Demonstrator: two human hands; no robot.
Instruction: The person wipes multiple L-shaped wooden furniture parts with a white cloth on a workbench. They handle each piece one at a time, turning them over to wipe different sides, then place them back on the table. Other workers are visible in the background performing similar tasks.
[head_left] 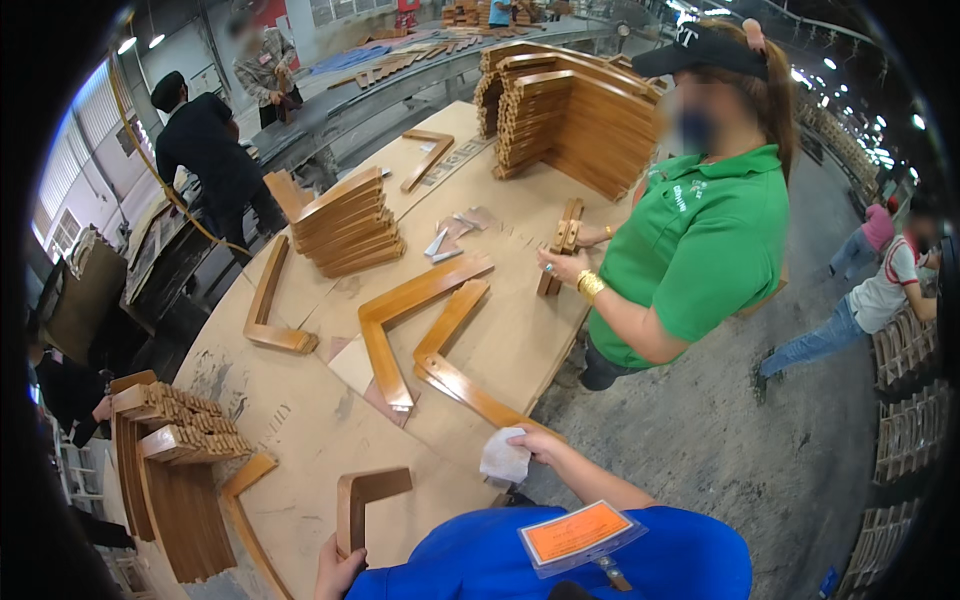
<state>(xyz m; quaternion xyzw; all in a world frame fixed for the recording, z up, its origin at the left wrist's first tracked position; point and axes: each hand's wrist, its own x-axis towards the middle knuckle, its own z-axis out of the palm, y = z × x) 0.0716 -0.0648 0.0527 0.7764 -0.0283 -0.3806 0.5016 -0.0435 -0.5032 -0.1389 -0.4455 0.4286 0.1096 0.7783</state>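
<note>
My left hand [340,570] is closed round the lower end of an L-shaped varnished wooden piece [352,512], which stands up near the table's front edge. In my right hand [540,442] is a crumpled white cloth [505,456], held over the table's right edge. Just beyond the cloth, a glossy L-shaped piece [470,392] reaches to that edge, with a second L-shaped piece [376,318] beside it on its left. Another angled piece [245,505] lies left of my left hand.
Stacks of L-shaped pieces stand on the wooden table [350,430] at the near left [190,490], far left [340,225] and back [590,120]. Across the right edge, a green-shirted co-worker [700,240] holds wooden pieces [562,240]. Paper scraps [460,225] lie mid-table.
</note>
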